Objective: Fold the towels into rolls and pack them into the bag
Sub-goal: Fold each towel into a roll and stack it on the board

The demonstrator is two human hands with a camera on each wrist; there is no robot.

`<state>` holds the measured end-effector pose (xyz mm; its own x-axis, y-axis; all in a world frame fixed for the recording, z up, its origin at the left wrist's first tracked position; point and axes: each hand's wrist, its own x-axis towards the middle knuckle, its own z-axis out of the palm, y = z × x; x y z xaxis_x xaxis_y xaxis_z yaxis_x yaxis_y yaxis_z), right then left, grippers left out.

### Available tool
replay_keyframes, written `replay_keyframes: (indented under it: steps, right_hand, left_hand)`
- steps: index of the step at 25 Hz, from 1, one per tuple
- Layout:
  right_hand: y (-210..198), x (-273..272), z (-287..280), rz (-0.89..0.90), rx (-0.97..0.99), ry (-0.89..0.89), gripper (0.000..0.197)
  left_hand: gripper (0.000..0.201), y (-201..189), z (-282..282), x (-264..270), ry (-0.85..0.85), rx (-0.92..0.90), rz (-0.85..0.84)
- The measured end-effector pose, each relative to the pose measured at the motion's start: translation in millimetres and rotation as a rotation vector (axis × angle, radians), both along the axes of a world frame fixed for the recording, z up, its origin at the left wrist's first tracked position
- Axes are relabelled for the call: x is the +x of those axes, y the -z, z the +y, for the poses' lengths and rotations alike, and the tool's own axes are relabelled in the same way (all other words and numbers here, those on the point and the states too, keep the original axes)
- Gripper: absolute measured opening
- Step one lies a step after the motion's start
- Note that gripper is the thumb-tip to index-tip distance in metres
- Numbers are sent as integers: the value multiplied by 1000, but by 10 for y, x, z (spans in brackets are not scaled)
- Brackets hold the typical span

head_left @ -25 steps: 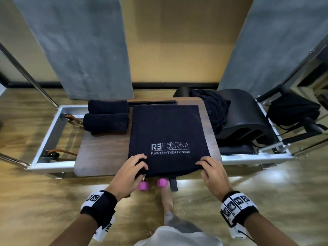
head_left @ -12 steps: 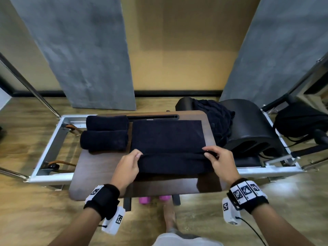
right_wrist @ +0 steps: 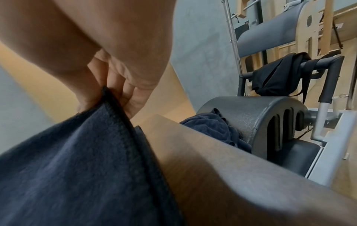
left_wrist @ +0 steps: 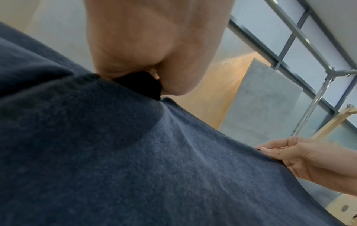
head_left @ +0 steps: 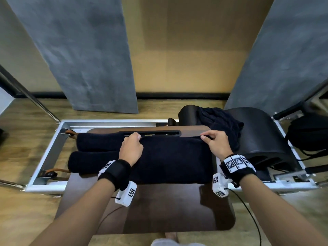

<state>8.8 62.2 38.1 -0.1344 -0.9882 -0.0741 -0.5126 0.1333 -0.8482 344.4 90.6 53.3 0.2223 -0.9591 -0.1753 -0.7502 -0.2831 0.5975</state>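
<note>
A dark navy towel (head_left: pixel 174 157) lies folded in half on the brown wooden board (head_left: pixel 159 210). My left hand (head_left: pixel 137 137) pinches its far left corner and my right hand (head_left: pixel 204 136) pinches its far right corner, both at the board's far edge. In the left wrist view the thumb and fingers of my left hand (left_wrist: pixel 152 82) nip the towel (left_wrist: pixel 135 152). In the right wrist view my right hand (right_wrist: pixel 108 88) holds the towel's hemmed edge (right_wrist: pixel 77 160). Two rolled towels (head_left: pixel 92 153) lie to the left. A black bag (head_left: pixel 308 135) hangs at the far right.
A heap of loose dark towels (head_left: pixel 221 125) rests against a black padded barrel (head_left: pixel 262 132) right of the board. The board sits on a metal frame (head_left: pixel 51 150) with straps at its left end. Wooden floor surrounds the frame; grey wall panels stand behind.
Both hands have carried the towel's near edge away from me over to its far edge, folding it in half and hiding the printed logo. The camera has moved closer over the board.
</note>
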Motion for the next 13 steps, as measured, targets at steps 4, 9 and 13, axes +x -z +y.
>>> replay_keyframes:
  steps: [4,9,13]
  right_hand:
    - [34,-10,-107,74,-94,108,10]
    - [72,117,170,39,-79,-128,19]
    - [123,159,414,203,-28,-330,20]
  left_hand:
    - [26,30,-123,-110,35,-84,-108]
    - [15,84,194,-399,259,-330,-130]
    - [25,236,631,-680,624,-206,-36]
